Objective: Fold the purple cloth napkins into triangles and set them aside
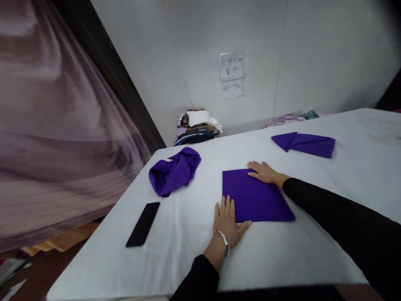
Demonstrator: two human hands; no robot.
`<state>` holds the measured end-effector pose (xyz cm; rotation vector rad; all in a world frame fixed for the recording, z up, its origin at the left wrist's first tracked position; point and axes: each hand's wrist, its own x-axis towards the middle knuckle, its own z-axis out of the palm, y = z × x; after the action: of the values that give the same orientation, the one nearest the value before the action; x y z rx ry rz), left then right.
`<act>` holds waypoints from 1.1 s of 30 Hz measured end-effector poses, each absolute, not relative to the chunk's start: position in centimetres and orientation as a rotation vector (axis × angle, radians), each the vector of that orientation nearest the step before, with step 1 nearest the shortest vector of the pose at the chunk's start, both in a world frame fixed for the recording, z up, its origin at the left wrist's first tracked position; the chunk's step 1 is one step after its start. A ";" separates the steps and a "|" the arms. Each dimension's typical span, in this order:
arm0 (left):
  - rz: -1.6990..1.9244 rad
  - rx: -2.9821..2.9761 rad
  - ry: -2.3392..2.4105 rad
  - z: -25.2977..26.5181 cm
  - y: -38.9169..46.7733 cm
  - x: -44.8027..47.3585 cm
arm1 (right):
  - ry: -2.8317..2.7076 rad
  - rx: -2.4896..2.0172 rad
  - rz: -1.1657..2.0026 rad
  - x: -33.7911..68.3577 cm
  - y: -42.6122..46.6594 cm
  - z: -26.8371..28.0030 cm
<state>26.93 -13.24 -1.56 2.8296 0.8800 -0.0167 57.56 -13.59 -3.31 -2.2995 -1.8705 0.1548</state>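
Observation:
A purple cloth napkin (257, 198), folded into a flat square, lies on the white-covered table. At its near left corner rests my left hand (228, 223), fingers stretched along the left edge and thumb along the near edge; a silver bracelet is on the wrist. My right hand (263, 172) lies flat over the far right corner with its fingers spread. Neither hand grips anything. Farther right is a second purple napkin (313, 144), folded into a long shape with a pointed end. To the left sits a crumpled purple cloth (176, 171).
A black phone (143, 224) lies on the table (181, 259) at the left. Behind the far edge stands a stack of folded cloths (198, 127) against the wall, which bears paper signs (232, 75). A shiny mauve curtain (56, 125) hangs at the left.

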 end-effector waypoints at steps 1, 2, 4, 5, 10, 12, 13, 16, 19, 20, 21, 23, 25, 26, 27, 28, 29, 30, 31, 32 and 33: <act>-0.017 2.830 0.878 -1.6 -13.2 27.0 | -1.834 -2.332 0.138 58.5 -15.0 -3.4; -0.015 2.828 0.876 -1.5 -13.1 27.0 | -1.796 -2.363 0.124 59.3 -16.5 -3.4; 0.000 2.821 0.874 -1.4 -12.9 27.0 | -1.730 -2.415 0.110 60.6 -19.1 -3.5; 0.018 2.820 0.868 -1.3 -12.8 26.9 | -1.708 -2.429 0.112 60.9 -20.3 -3.6; 0.128 2.858 0.699 -0.8 -12.5 26.8 | -1.683 -2.408 0.145 61.0 -24.0 -4.0; 0.156 2.887 0.633 -0.7 -12.5 26.9 | -1.689 -2.388 0.138 60.5 -24.7 -4.0; 0.169 2.907 0.615 -0.6 -12.6 27.0 | -1.691 -2.379 0.136 60.2 -24.8 -4.0; 0.186 2.967 0.585 -0.7 -12.7 27.2 | -1.710 -2.342 0.159 59.0 -25.3 -3.6; 0.201 2.975 0.568 -0.9 -12.8 27.1 | -1.776 -2.248 0.190 58.0 -25.8 -3.2; 0.214 2.965 0.566 -0.9 -12.9 27.1 | -1.799 -2.213 0.196 57.7 -26.0 -3.1; 0.227 2.953 0.564 -0.9 -13.0 27.1 | -1.816 -2.183 0.201 57.5 -26.2 -3.0; 0.240 2.930 0.547 -0.8 -13.3 27.3 | -1.827 -2.146 0.203 57.3 -26.5 -3.0; 0.234 2.910 0.515 -0.6 -13.7 27.8 | -1.820 -2.135 0.201 57.2 -26.7 -3.0; 0.224 2.900 0.502 -0.6 -13.9 28.2 | -1.816 -2.136 0.199 57.2 -26.7 -3.1; 0.213 2.891 0.490 -0.5 -14.1 28.7 | -1.814 -2.139 0.196 57.3 -26.7 -3.2; 0.206 2.884 0.476 -0.4 -14.3 29.2 | -1.815 -2.141 0.192 57.3 -26.7 -3.2; 0.203 2.880 0.461 -0.4 -14.5 29.7 | -1.820 -2.142 0.187 57.3 -26.7 -3.3; 0.208 2.881 0.446 -0.4 -14.7 30.2 | -1.827 -2.141 0.182 57.3 -26.7 -3.4; 0.222 2.886 0.433 -0.4 -14.9 30.7 | -1.835 -2.139 0.176 57.3 -26.8 -3.4; 0.241 2.897 0.420 -0.5 -15.2 31.2 | -1.839 -2.137 0.172 57.2 -26.8 -3.4; 0.260 2.913 0.409 -0.5 -15.4 31.7 | -1.838 -2.135 0.170 57.1 -26.9 -3.5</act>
<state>31.66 -15.37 -0.54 2.9134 0.4087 0.2603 57.14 -26.89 -3.45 -2.1353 -1.8379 0.1696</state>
